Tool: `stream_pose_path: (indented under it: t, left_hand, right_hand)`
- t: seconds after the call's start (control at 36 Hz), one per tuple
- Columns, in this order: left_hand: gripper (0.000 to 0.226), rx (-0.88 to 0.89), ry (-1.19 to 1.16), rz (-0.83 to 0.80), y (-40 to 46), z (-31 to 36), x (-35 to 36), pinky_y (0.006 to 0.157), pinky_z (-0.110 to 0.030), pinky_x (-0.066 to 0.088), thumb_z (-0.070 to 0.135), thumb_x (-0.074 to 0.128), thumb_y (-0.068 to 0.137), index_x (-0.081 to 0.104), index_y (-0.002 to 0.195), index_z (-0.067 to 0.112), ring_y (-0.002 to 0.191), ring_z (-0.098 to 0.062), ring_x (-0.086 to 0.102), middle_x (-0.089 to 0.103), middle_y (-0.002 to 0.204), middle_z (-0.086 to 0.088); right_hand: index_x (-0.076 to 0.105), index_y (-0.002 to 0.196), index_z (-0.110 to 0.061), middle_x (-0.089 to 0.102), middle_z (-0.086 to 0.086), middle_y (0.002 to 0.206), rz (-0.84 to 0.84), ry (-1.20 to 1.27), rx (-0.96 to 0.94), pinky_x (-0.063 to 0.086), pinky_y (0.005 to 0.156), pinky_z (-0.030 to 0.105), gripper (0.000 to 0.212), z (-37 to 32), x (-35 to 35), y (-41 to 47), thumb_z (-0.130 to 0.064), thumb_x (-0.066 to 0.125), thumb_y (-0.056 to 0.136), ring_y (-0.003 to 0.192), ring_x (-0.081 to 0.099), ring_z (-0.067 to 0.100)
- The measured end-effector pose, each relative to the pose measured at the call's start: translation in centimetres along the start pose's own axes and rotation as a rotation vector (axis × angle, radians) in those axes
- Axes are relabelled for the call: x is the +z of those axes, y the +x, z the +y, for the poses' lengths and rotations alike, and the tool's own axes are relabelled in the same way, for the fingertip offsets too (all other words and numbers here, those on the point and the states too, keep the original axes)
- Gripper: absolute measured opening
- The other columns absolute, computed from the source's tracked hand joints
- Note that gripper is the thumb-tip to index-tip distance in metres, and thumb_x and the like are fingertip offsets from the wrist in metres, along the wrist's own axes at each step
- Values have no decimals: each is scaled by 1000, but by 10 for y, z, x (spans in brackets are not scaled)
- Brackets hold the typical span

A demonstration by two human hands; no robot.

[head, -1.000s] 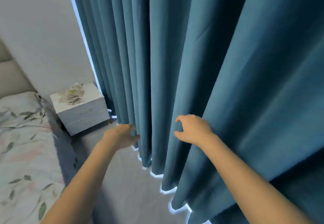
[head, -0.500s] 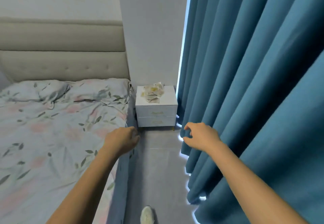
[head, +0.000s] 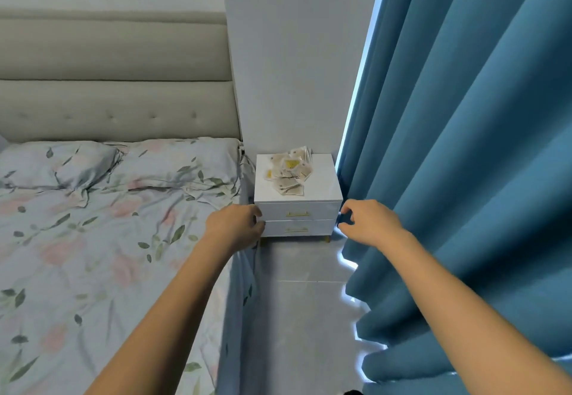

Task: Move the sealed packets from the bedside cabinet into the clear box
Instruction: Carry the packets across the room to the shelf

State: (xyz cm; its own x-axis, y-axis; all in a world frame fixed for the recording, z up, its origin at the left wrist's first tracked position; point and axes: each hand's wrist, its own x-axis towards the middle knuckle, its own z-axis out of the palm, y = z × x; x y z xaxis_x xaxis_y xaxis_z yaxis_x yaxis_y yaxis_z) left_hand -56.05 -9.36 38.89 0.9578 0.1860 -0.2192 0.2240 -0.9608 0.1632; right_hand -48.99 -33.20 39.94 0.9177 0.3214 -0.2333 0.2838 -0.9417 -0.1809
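My left hand (head: 236,224) hangs loosely curled, holding nothing; right hand (head: 368,224) the same, thumb and fingers bent, empty. Left of my left hand: bed (head: 93,240), its edge right alongside. Packets (head: 289,172) lie ahead and above, between both hands, in a loose heap on the cabinet (head: 322,184) top, toward the back; no clear long axis. Both hands are short of the cabinet front, about equally near, I'd say. Floor strip (head: 303,302) ahead is open but narrow. Curtain (head: 464,178) crowds my right hand. Box not in view.
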Motion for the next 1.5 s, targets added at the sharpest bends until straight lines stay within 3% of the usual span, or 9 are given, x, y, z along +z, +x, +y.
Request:
stream_pose_path:
  t: [0.22,0.36,0.47,0.64,0.89,1.06,1.19,1.5]
  left_hand:
    - [36,-28,29,-28,107,-17,0,88,-34,44,41,41,94,55,126,31,114,-23,56,65,120,1]
    - [36,-47,23,-17,200,-23,-8,86,-35,47,40,43,94,55,126,29,113,-25,58,64,122,-3]
    - [34,-120,-11,47,271,-29,-16,82,-35,48,40,42,94,58,121,28,107,-28,60,67,115,-5]
    - [32,-169,-59,73,345,-36,-17,78,-33,48,38,42,93,60,118,29,102,-28,62,69,109,-3]
    - [29,-235,-119,-23,447,-63,-4,81,-32,48,30,44,92,62,115,27,104,-26,62,68,112,-2]
    - [30,-209,-122,-91,524,-78,14,82,-33,49,26,43,91,64,113,22,103,-28,61,67,112,-4]
    - [32,-176,-143,-154,573,-77,35,86,-33,47,27,43,93,61,119,29,109,-23,60,65,119,2]
    - [34,-146,-158,-373,641,-68,120,87,-32,46,26,40,94,58,122,29,110,-24,58,63,119,2]
  right_hand:
    - [53,123,-25,60,-1,118,-116,-40,5,50,81,31,36,4,2,120,-34,51,88,106,56,22]
    - [50,127,-26,58,0,123,-158,-63,-41,43,76,28,39,5,-11,220,-29,51,89,111,55,22]
    - [50,129,-25,59,2,124,-176,-31,-80,46,81,31,39,6,-20,307,-31,52,90,110,56,23]
    - [55,121,-19,62,4,116,-235,-64,-121,42,69,25,30,7,-28,410,-27,49,93,103,59,23]
    - [54,122,-25,60,3,120,-398,-37,-80,51,86,34,32,0,20,524,-29,53,90,104,59,24]
    - [52,123,-21,59,6,121,-453,-16,-35,47,83,33,31,1,51,579,-26,50,93,106,58,26]
    - [53,123,-21,61,5,121,-515,4,-1,47,82,32,31,5,74,617,-26,51,93,106,59,26]
    - [54,125,-20,55,5,128,-555,76,49,48,87,34,33,39,160,694,-21,53,92,113,54,26]
